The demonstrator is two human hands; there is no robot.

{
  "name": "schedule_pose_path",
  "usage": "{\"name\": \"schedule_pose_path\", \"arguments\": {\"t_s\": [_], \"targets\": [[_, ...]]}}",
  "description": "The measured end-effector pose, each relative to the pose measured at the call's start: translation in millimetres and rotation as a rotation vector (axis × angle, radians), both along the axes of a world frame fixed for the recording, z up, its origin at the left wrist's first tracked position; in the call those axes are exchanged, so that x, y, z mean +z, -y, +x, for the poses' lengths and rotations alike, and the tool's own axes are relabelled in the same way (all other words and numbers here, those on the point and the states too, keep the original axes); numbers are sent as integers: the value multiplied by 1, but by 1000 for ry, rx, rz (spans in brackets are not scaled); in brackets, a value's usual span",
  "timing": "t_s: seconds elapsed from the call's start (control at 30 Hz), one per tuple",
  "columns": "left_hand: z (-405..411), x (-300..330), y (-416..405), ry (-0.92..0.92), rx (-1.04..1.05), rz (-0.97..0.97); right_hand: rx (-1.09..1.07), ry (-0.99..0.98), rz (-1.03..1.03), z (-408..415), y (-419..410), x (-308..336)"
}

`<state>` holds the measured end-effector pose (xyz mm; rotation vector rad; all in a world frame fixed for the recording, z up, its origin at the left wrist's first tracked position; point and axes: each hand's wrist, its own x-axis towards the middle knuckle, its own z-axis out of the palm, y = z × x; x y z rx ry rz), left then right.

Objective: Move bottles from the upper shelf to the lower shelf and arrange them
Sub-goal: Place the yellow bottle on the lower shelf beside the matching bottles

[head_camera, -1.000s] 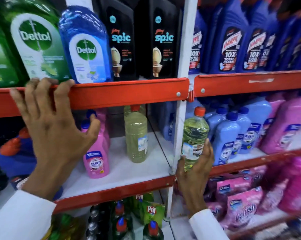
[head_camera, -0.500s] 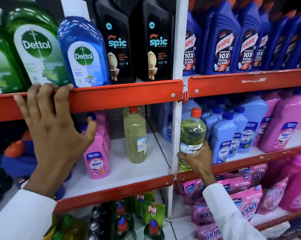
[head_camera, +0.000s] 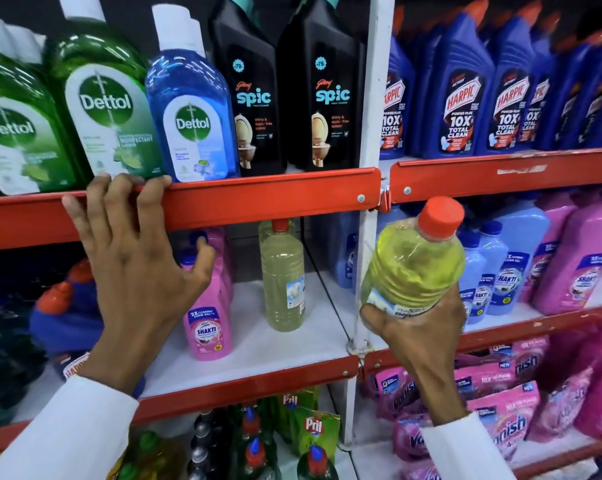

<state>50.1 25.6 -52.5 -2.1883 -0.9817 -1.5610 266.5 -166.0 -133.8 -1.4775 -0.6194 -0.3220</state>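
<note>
My right hand (head_camera: 413, 334) grips the base of a yellow-green bottle with an orange cap (head_camera: 413, 265), held tilted in front of the white upright post, off the shelf. My left hand (head_camera: 133, 268) rests flat with its fingertips on the red edge of the upper shelf (head_camera: 258, 202), fingers spread, holding nothing. A second pale yellow bottle (head_camera: 284, 282) stands upright on the white middle shelf (head_camera: 258, 344), with a pink Shakti bottle (head_camera: 207, 327) to its left.
Green and blue Dettol bottles (head_camera: 192, 112) and black Spic bottles (head_camera: 251, 95) fill the upper shelf; blue Harpic bottles (head_camera: 462, 95) stand to the right. Light blue and pink Shakti bottles (head_camera: 507, 271) crowd the right middle shelf. Pril bottles (head_camera: 313, 427) and pink Vanish pouches (head_camera: 500, 420) sit below.
My right hand has lifted the yellow-green bottle off the right middle shelf and pulled it out toward me, tilted. My left hand has stayed on the red shelf edge.
</note>
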Motion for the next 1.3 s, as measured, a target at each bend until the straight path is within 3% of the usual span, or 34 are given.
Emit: {"name": "schedule_pose_path", "arguments": {"t_s": [0.3,0.63,1.0,1.1,1.3], "targets": [[-6,2,1,-43,11,-27,230,-51,-111,-41,-65,-28],[-8,3,-2,-103,44,-17,190,-113,-224,-30,-119,-59],[-8,1,-4,-140,62,-6,149,-143,-326,-38,-118,-66],[-13,0,-5,-163,51,-10,59,-47,-414,-59,-109,-55],[-40,-10,-13,-113,-3,65,-62,476,-257,-116,-97,30]]}}
